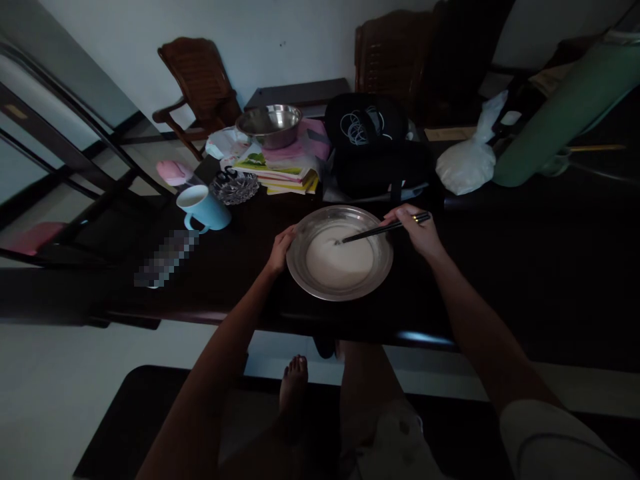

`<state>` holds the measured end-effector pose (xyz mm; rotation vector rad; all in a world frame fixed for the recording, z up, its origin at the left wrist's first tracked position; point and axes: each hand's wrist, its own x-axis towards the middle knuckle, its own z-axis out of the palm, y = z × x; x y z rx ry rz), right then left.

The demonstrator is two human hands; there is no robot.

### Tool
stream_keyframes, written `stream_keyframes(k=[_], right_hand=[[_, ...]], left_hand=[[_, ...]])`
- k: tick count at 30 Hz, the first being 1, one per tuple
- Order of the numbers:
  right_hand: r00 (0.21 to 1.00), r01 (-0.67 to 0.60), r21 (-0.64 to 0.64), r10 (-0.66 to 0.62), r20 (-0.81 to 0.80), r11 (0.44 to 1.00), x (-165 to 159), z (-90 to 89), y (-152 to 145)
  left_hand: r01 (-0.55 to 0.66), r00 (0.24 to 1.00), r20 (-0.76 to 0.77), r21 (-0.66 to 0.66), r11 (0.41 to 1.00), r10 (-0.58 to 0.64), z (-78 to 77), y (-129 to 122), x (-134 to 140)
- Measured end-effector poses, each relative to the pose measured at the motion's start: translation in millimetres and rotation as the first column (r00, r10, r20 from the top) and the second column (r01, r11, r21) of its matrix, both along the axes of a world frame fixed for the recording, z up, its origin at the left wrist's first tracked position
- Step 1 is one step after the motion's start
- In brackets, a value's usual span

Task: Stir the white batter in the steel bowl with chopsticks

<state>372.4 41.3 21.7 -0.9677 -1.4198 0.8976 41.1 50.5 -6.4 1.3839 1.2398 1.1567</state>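
right sleeve (560,433) nearest | left hand (283,250) holding bowl (383,262) rim | right hand (416,227) clamped on chopsticks (367,233) | bowl near table edge (425,339)

We could read no text, label, brand, number or sign. On the stack of books (295,179), any print was too small and dim for us to make out. Coarse pixel blocks covered the oblong object (167,260) near the mug (207,208), so we read nothing there. On the black chopsticks (367,233) we saw gold banding near the upper end, but no legible lettering.
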Motion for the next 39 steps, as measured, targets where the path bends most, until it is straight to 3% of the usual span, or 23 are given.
stream_keyframes(k=[3,8,13,18,23,28,33,39], right_hand=[[0.998,0.048,0.000,-0.048,-0.036,0.999,2.1,0.2,0.4],[0.999,-0.024,-0.025,0.025,0.028,0.999,1.0,0.6,-0.6],[0.998,0.051,0.005,-0.051,-0.032,0.999,2.0,-0.3,0.4],[0.999,-0.051,-0.004,0.051,0.019,0.999,-0.2,-0.5,0.3],[0.999,0.043,0.016,-0.043,-0.013,0.999,1.8,-1.1,1.6],[0.999,-0.043,0.009,0.043,0.016,0.999,-0.2,-1.8,1.3],[0.998,0.052,0.019,-0.052,-0.044,0.998,2.9,-2.8,2.7],[0.999,-0.047,0.014,0.046,0.024,0.999,1.3,-3.1,1.9]], left_hand=[[-0.005,1.000,-0.001,-0.011,1.000,0.005,-0.4,0.0,0.4],[0.001,1.000,0.004,0.001,1.000,-0.001,-1.0,0.0,0.0],[-0.001,1.000,0.018,-0.021,1.000,0.001,-2.1,-0.1,0.3],[-0.006,1.000,-0.004,0.026,1.000,0.006,-2.5,0.8,0.0],[0.006,1.000,0.007,0.019,1.000,-0.006,-3.8,1.8,-2.0],[0.011,1.000,0.006,0.012,1.000,-0.011,-3.7,1.9,-2.1],[0.003,1.000,-0.008,0.008,1.000,-0.003,-4.4,2.5,-2.0],[0.016,0.999,-0.031,0.012,1.000,-0.015,-1.3,0.1,-0.9]])
